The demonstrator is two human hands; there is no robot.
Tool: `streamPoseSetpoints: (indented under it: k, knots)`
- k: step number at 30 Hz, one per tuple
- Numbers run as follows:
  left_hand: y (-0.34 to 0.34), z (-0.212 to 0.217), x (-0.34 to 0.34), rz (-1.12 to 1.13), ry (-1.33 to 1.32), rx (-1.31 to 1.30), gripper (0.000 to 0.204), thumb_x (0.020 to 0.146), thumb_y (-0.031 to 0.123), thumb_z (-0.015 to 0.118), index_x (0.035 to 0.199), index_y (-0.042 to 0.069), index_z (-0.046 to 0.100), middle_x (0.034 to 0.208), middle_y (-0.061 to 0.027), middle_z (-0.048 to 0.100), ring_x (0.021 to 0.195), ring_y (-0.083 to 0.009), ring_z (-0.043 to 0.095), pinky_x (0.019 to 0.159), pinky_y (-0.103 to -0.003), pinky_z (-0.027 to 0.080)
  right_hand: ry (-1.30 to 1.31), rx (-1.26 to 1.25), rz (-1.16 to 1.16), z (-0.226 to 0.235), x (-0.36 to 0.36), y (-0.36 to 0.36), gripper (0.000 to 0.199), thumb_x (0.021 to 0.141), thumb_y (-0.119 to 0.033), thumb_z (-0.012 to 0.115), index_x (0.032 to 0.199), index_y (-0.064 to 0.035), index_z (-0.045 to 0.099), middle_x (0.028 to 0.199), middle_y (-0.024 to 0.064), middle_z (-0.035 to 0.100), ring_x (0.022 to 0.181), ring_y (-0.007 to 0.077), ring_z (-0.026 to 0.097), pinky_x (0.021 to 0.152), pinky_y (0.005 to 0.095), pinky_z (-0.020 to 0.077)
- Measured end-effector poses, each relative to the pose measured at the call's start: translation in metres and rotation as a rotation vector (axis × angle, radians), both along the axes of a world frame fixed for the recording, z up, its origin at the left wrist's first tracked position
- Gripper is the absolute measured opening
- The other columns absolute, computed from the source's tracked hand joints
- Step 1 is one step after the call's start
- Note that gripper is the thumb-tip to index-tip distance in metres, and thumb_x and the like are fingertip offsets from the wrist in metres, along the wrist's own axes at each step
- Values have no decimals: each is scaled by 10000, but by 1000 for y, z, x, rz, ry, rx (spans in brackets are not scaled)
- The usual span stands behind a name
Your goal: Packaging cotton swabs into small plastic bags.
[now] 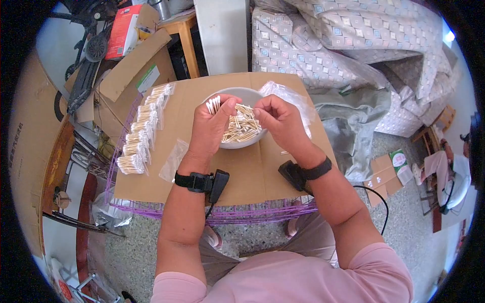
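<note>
A pale round bowl (233,146) full of loose cotton swabs (243,126) with wooden sticks stands on a cardboard sheet. Over its left side, my left hand (212,121) is closed round a small bunch of cotton swabs (214,104), white tips up. At the bowl's right rim, my right hand (278,117) has its thumb and forefinger pinched together above the swabs; whether a swab is between them is too small to make out. A row of clear bags packed with swabs (144,129) lies along the left side of the cardboard.
The cardboard sheet (242,174) rests on a purple wire frame (237,216). One flat clear bag (174,160) lies left of the bowl, and more clear plastic bags (290,98) lie behind my right hand. Cardboard boxes (134,76) stand at the back left. Another person (447,174) sits far right.
</note>
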State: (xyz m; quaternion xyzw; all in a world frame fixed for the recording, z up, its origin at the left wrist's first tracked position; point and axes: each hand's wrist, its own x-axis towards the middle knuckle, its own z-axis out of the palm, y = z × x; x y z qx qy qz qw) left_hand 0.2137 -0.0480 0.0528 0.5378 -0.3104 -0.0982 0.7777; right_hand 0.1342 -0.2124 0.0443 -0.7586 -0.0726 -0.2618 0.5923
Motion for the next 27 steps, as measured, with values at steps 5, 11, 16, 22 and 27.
streamPoseSetpoints:
  k: [5, 11, 16, 22, 27]
  knots:
    - [1, 1, -1, -5, -5, 3, 182, 917, 205, 625, 927, 30, 675, 712, 43, 580, 584, 7, 470, 485, -159, 361, -6, 11, 2, 0, 0, 0, 80, 889, -93, 627, 884, -18, 599, 759, -19, 602, 679, 39, 528, 601, 209, 454]
    - [1, 0, -1, 6, -13, 18, 182, 924, 207, 614, 929, 36, 676, 710, 50, 578, 564, 13, 445, 470, -156, 338, -7, 4, -12, 0, 0, 1, 89, 883, -97, 632, 876, -14, 601, 752, -12, 603, 675, 42, 526, 600, 213, 453]
    - [-1, 0, -2, 19, -26, 38, 197, 939, 220, 588, 935, 39, 668, 687, 57, 552, 517, 10, 383, 439, -163, 284, -8, 0, -16, 0, -1, 1, 96, 881, -103, 635, 871, -14, 601, 751, -11, 603, 668, 43, 519, 597, 215, 448]
    - [-1, 0, -2, 27, -38, 44, 208, 953, 223, 564, 940, 39, 660, 672, 56, 532, 488, 0, 341, 422, -173, 249, -8, 10, -10, -1, 0, 2, 89, 879, -101, 635, 867, -19, 602, 750, -14, 603, 667, 41, 517, 593, 214, 448]
    - [-1, 0, -2, 23, -32, 36, 204, 954, 216, 561, 939, 38, 660, 674, 55, 531, 488, 0, 340, 423, -173, 247, 6, -12, -4, -1, 0, 1, 78, 894, -88, 623, 896, -17, 592, 774, -23, 588, 678, 35, 503, 596, 198, 427]
